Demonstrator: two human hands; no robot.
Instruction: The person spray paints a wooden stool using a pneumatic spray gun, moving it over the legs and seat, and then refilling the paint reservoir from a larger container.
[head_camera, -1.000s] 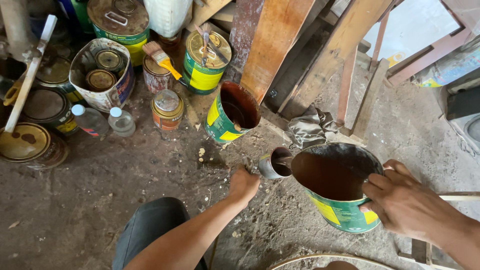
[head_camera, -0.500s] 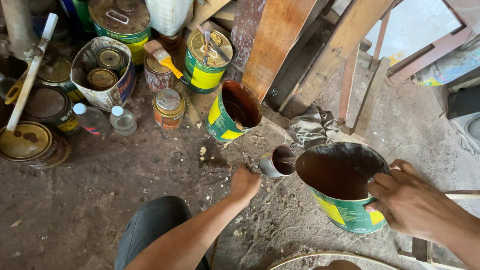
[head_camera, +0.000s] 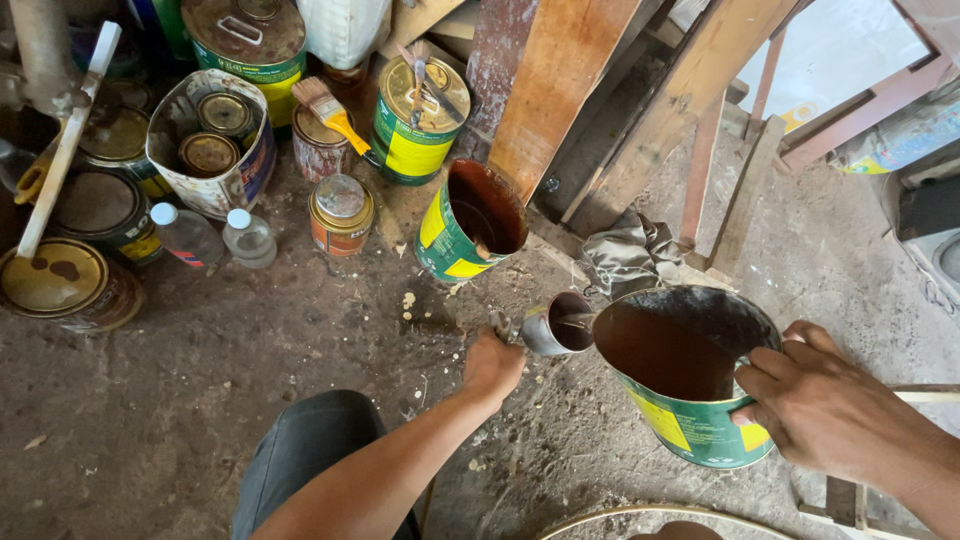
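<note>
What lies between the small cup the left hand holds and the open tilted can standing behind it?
In the head view, only bare dirty floor with light flecks lies between the small cup and the open can; a grey rag lies off to the right.

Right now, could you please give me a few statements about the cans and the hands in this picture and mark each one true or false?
1. The right hand grips the rim of a large green and yellow can that is tilted toward a small metal cup. True.
2. The left hand holds a paintbrush. False: it holds the small metal cup by its handle.
3. The large can holds a dark brown liquid. True.
4. The paintbrush with the yellow handle lies on the floor beside the cup. False: it rests on top of a small can at the back.
5. Two clear plastic bottles stand among the cans on the left. True.
</note>
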